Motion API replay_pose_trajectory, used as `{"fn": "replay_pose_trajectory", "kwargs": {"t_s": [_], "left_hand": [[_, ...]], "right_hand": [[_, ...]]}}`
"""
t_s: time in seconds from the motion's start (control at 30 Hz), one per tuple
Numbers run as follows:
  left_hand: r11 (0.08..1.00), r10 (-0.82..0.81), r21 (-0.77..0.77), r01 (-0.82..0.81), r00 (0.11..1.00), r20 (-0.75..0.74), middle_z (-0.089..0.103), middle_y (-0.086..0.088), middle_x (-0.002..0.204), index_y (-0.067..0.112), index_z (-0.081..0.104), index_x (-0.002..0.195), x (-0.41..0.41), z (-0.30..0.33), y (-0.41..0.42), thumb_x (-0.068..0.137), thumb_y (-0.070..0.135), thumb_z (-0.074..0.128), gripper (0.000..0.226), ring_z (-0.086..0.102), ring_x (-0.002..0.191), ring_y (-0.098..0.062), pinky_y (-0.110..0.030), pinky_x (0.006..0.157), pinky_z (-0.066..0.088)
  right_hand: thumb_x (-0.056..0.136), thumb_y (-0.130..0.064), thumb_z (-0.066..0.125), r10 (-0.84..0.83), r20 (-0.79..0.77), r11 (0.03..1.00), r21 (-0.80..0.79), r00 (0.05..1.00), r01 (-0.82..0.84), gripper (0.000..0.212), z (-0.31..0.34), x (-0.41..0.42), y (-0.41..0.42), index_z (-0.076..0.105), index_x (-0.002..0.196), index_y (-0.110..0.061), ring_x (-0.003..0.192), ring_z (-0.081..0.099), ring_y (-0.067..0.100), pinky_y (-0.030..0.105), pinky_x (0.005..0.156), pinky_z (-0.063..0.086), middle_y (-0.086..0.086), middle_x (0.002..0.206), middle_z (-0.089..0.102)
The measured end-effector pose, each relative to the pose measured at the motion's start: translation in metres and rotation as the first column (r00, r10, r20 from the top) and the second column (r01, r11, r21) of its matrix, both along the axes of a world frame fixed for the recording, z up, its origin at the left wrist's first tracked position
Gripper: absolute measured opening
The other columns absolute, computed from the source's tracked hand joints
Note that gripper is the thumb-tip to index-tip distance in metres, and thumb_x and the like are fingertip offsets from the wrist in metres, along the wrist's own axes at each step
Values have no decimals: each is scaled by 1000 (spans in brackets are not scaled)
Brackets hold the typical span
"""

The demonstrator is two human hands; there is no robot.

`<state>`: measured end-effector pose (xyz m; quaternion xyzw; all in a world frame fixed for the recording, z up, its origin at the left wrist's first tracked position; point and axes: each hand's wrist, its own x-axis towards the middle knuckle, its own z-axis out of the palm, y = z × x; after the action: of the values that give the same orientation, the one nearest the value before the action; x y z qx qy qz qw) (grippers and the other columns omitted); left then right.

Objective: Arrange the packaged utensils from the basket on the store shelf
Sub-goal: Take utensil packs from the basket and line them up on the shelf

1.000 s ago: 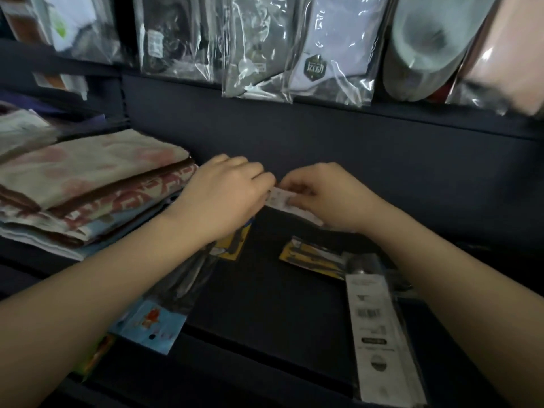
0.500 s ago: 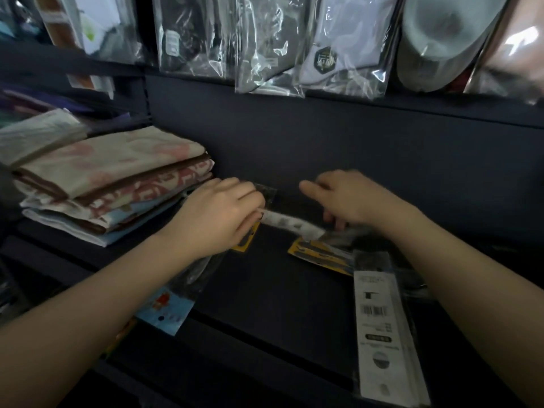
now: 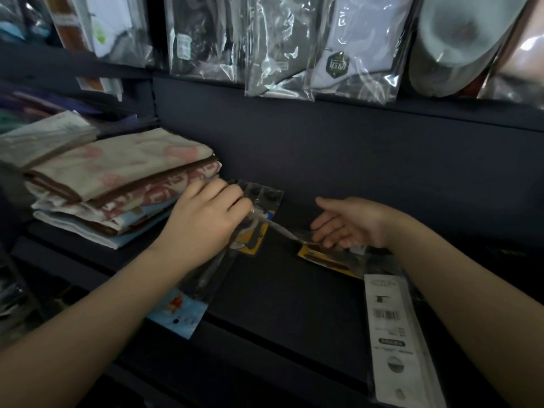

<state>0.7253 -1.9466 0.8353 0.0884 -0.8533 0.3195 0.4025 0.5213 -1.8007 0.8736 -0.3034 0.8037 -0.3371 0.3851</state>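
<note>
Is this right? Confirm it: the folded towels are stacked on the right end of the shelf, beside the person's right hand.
Not quite. The head view shows the folded towels stacked on the left end of the shelf, beside the left hand, not the right hand.

Dim shelf bay, glare on hanging plastic bags point(image 3: 297, 39), soft motion blur, wide-angle bending at edges
</note>
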Motion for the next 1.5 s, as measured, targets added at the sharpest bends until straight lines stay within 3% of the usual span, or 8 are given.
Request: {"fn": "replay_pose_trajectory", "kwargs": {"t_s": [0.2, 0.3, 0.4, 0.6, 0.83, 1.03, 1.3, 1.5], "left_hand": [[998, 60, 6, -60, 996, -66, 63, -5, 82, 15, 59, 82, 24, 6, -17, 78, 10, 64, 9, 49, 83, -27, -36, 67, 32], [999, 41, 27, -37, 991, -130, 66, -6, 82, 15, 55, 84, 40, 14, -21, 86, 13, 59, 5, 54, 75, -29, -38, 63, 36], [1000, -24, 15, 26, 992, -120, 65, -6, 79, 14, 58, 83, 39, 10, -10, 84, 9, 60, 6, 50, 73, -26, -35, 62, 34], [939, -181, 323, 117, 968, 176, 66, -3, 85, 16, 65, 91, 12, -4, 30, 82, 36, 49, 26, 62, 75, -25, -31, 60, 51], [797, -137, 566, -210, 850, 508, 46, 0, 136, 20, 39, 135, -4, -10, 17, 90, 51, 41, 56, 48, 119, -19, -35, 95, 45], [773, -335, 616, -151, 727, 599, 7, 6, 157, 38, 15, 145, -6, -20, 4, 95, 36, 39, 55, 28, 138, -18, -36, 106, 36], [777, -323, 609, -156, 733, 599, 37, 3, 143, 27, 35, 135, -20, -15, 6, 93, 44, 40, 45, 43, 123, -16, -30, 94, 43], [835, -235, 529, -152, 771, 592, 44, -5, 133, 26, 22, 142, -38, -19, 5, 91, 53, 38, 60, 46, 117, -24, -36, 86, 48]], "right_hand": [[95, -53, 31, 253, -482, 966, 169, 839, -194, 54, -8, 18, -17, 65, 103, -12, 80, 55, 14, 28, 71, 42, 5, 97, 65], [96, -51, 28, 113, -221, 985, -100, 969, -137, 57, -9, 27, -25, 61, 112, -7, 80, 60, 19, 28, 66, 43, 9, 100, 67], [97, -32, 44, 10, 197, 894, -442, 980, 80, 24, -4, 32, -38, 56, 105, -12, 68, 64, 15, 23, 58, 48, 9, 90, 68], [95, -3, 43, -235, 237, 771, -545, 943, 329, 21, -7, 4, -66, 47, 76, -12, 44, 42, 10, 12, 29, 24, 5, 64, 43], [95, -12, 49, -402, 148, 792, -440, 904, 424, 29, -29, -32, -89, 42, 68, -12, 48, 22, 12, 12, 28, 18, 4, 61, 32], [95, -5, 46, -236, -139, 934, -304, 962, 185, 11, -35, -27, -103, 57, 99, -5, 58, 47, 14, 22, 50, 37, 11, 82, 57], [85, -36, 64, 328, -449, 944, 112, 831, -312, 26, -31, -26, -71, 64, 104, -18, 97, 60, 18, 37, 90, 49, 1, 103, 65], [89, -35, 58, 489, -366, 857, 371, 791, -358, 13, -13, -32, -45, 60, 80, -26, 86, 53, 13, 30, 80, 42, -5, 89, 58]]}}
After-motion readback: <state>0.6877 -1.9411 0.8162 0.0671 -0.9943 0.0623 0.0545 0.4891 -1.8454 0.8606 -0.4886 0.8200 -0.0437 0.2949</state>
